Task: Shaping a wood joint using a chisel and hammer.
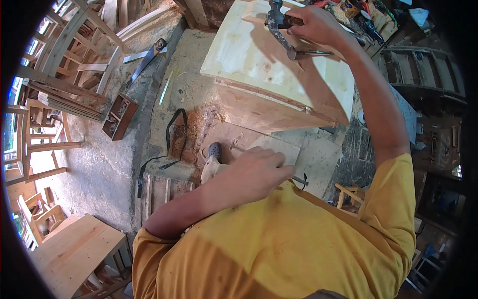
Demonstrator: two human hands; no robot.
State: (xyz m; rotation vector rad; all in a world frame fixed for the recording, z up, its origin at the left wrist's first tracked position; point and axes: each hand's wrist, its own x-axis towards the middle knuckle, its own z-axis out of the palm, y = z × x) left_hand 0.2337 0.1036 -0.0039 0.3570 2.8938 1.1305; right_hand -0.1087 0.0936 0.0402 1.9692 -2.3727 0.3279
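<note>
My right hand (pixel 318 25) is raised at the top of the view and grips a dark claw hammer (pixel 279 27). The hammer's head lies against the top of a pale wooden cabinet (pixel 259 65). Below it, my left hand (pixel 254 172) is at mid-frame with curled fingers. It closes on a pale-handled tool (pixel 213 159) with a grey dotted end, over a flat wooden board (pixel 279 144) on the floor. My yellow shirt hides whatever is beneath my chest.
A hand saw (pixel 149 56) lies on the sawdust-covered floor at upper left, near stacked wooden chair frames (pixel 59 74). There is also a small brown open box (pixel 119 115) and a black strap (pixel 174 134). A pale wooden stool (pixel 74 249) stands at lower left, and a cluttered bench (pixel 368 20) at upper right.
</note>
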